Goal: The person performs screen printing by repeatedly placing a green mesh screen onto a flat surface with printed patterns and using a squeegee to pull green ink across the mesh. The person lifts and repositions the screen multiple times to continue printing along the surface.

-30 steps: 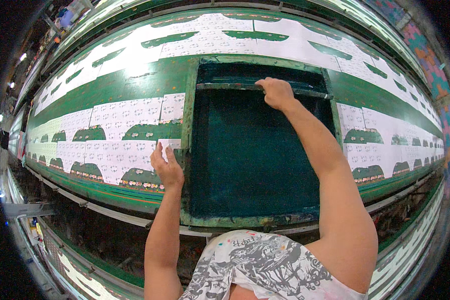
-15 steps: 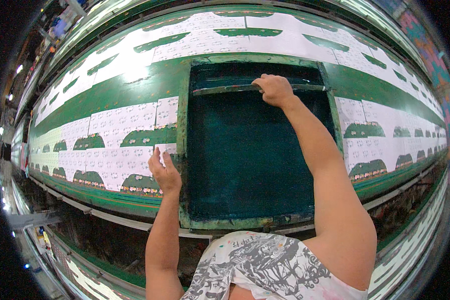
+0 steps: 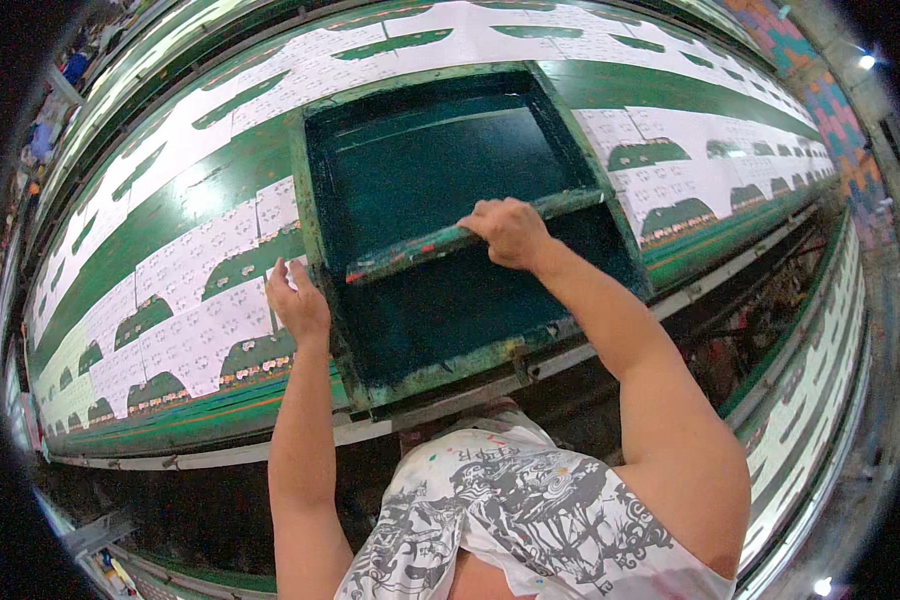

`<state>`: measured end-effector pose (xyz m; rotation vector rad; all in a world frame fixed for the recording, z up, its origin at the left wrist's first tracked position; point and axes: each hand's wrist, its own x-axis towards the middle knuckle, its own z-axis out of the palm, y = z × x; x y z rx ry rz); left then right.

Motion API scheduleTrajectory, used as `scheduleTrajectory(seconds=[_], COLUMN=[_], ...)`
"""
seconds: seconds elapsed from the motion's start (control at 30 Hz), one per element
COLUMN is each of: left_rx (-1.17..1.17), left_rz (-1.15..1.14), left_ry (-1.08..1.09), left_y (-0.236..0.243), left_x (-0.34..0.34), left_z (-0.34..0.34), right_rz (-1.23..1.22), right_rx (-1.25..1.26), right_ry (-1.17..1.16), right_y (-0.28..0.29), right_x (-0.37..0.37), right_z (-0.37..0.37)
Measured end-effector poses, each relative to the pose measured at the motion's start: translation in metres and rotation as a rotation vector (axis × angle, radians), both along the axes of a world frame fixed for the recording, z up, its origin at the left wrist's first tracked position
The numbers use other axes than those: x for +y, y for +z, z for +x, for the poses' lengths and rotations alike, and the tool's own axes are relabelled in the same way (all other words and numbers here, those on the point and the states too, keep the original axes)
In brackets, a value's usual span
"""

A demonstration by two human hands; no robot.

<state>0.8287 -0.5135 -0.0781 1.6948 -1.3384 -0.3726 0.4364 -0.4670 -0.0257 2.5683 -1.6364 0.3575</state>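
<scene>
The right hand [image 3: 510, 232] is clenched over a long squeegee bar [image 3: 470, 235], gripping it near the bar's middle, knuckles up and the forearm reaching in from the lower right. The bar is smeared with green ink and lies crosswise inside a rectangular printing screen [image 3: 450, 200], roughly halfway between the frame's far edge and its near edge. The left hand [image 3: 298, 300] is open and holds nothing; its palm and spread fingers press flat on the screen's worn green frame [image 3: 315, 230] at the near left corner, steadying it. The mesh inside the frame is dark teal, wet-looking on both sides of the bar. The screen sits on a long desk [image 3: 210, 190] that curves away to both sides, covered with a strip of white fabric [image 3: 200, 320]. To the left and to the right of the screen the fabric already carries a repeated pattern of green dome shapes over fine small motifs, so those sections appear printed. The section under the screen is hidden, and judging by the bar's place, the stroke across it seems about half made, with the near half of the mesh not yet crossed. Below the desk edge, the person's white shirt with a grey drawn pattern [image 3: 510, 510] fills the lower middle of the view.
</scene>
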Motion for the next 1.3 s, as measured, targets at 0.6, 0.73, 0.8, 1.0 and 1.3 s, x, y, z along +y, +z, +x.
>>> scheduleTrajectory(seconds=[0.6, 0.73, 0.8, 1.0, 1.3], left_rx=[-0.147, -0.075, -0.043, -0.046, 0.043], left_rz=[0.032, 0.132, 0.207, 0.353, 0.399], left_ry=[0.009, 0.001, -0.002, -0.005, 0.067], left_y=[-0.003, 0.003, 0.002, 0.001, -0.014], left_x=[-0.009, -0.007, -0.010, -0.017, -0.026], left_z=[-0.001, -0.001, 0.008, 0.009, 0.015], right_rz=[0.064, 0.016, -0.171, -0.276, -0.093], right_rx=[-0.059, -0.283, -0.497, -1.156, -1.752], right_ry=[0.016, 0.078, -0.216, -0.755, -0.800], right_y=[0.007, 0.009, 0.024, -0.048, -0.138], right_x=[0.178, 0.165, 0.165, 0.205, 0.198], right_z=[0.041, -0.011, -0.053, -0.222, -0.290])
